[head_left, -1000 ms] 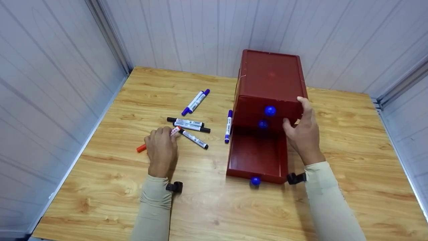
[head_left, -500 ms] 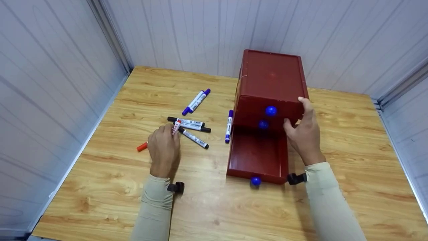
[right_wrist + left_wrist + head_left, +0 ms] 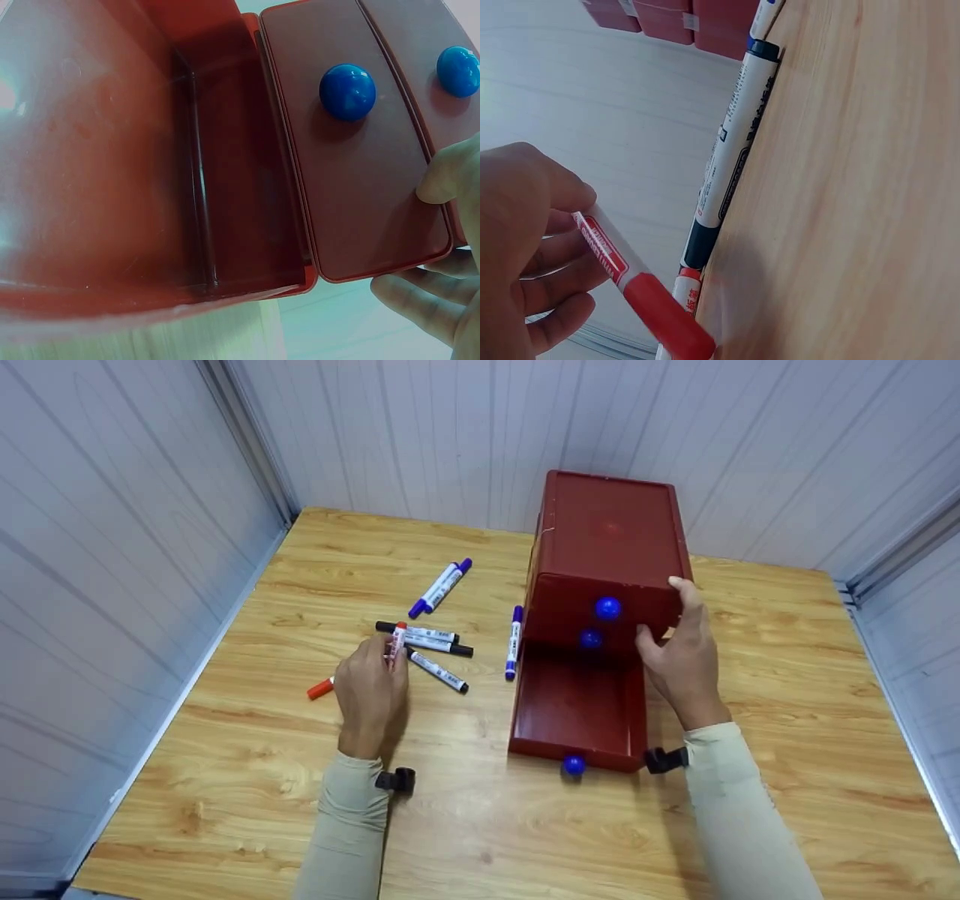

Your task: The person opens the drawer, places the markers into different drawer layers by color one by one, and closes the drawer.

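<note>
My left hand (image 3: 369,686) pinches a red whiteboard marker (image 3: 398,642) between thumb and fingers, tilted above the table. In the left wrist view its red cap (image 3: 671,319) points down toward the wood. A second red marker (image 3: 321,688) lies partly hidden behind the hand; its red end (image 3: 690,274) shows below the held one. My right hand (image 3: 682,664) grips the right front edge of the red drawer unit (image 3: 615,529), thumb on the front face and fingers round the side. The bottom drawer (image 3: 577,697) stands pulled out, with nothing inside.
Several black markers (image 3: 435,669) lie just right of the left hand. Blue-purple markers (image 3: 441,586) lie farther back, and a single one (image 3: 514,643) lies along the unit's left side. Blue ball knobs (image 3: 608,608) jut from the drawer fronts. Pale panels (image 3: 420,435) enclose the table.
The marker in my left hand has swung from a flatter slant to pointing more away from me. My left hand has shifted slightly right. The right hand and drawer unit look unmoved.
</note>
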`<state>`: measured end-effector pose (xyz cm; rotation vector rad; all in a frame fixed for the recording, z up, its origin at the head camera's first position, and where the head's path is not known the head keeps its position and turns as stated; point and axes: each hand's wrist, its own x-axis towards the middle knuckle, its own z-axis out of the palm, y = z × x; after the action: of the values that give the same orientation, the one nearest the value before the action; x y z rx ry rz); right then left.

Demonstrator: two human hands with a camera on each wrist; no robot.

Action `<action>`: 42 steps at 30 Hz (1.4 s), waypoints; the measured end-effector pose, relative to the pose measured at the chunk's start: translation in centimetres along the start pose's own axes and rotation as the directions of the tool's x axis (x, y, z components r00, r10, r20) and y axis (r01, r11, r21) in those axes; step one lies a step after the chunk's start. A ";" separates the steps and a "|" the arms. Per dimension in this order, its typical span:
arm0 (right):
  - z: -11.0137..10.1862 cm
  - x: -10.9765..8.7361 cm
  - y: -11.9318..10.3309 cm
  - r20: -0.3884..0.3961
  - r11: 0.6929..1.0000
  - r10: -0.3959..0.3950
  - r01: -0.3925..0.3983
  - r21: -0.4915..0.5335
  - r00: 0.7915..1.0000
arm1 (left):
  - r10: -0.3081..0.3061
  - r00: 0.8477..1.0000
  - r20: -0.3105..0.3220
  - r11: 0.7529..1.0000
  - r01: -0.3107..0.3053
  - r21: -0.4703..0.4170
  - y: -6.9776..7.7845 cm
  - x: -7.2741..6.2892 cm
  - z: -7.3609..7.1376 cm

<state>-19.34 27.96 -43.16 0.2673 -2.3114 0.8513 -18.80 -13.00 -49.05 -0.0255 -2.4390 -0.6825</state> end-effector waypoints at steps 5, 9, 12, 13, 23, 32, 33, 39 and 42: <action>0.0 0.0 0.0 0.002 1.000 -0.004 0.004 0.004 1.000 | -0.004 1.000 -0.002 0.999 0.004 -0.037 0.0 0.0 0.1; 0.0 0.0 0.0 0.010 1.000 -0.008 0.008 0.004 1.000 | -0.026 1.000 0.009 0.998 0.027 -0.058 0.1 0.0 0.1; -0.1 0.1 0.0 0.017 1.000 -0.009 0.009 0.002 1.000 | -0.033 0.999 0.018 0.996 0.035 -0.087 0.4 0.0 0.2; -0.1 0.1 0.0 0.016 1.000 -0.009 0.009 0.002 1.000 | -0.029 0.999 0.018 0.995 0.031 -0.095 0.4 0.0 0.2; 0.0 0.1 0.2 -0.005 1.000 -0.006 0.006 0.008 1.000 | -0.027 1.000 0.014 0.975 0.030 -0.222 0.8 0.0 0.4; 0.0 -0.1 0.1 0.002 1.000 -0.001 0.001 0.010 1.000 | -0.120 0.984 0.130 0.919 0.160 -0.360 1.2 0.0 0.6; 0.0 -0.1 0.1 0.002 1.000 -0.001 0.001 0.009 1.000 | -0.123 0.983 0.138 0.915 0.166 -0.367 1.3 -0.1 0.6; 0.0 0.0 0.0 0.004 1.000 0.001 -0.001 0.005 1.000 | -0.102 0.975 0.197 0.872 0.183 -0.453 1.7 -0.4 1.0; 0.0 0.0 0.1 -0.001 1.000 -0.005 0.005 0.007 1.000 | -0.091 0.961 0.262 0.807 0.225 -0.545 1.9 -0.6 1.1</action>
<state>-19.36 27.99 -43.20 0.2751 -2.3064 0.8575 -18.59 -10.72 -49.20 -0.1445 -2.3625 -1.5501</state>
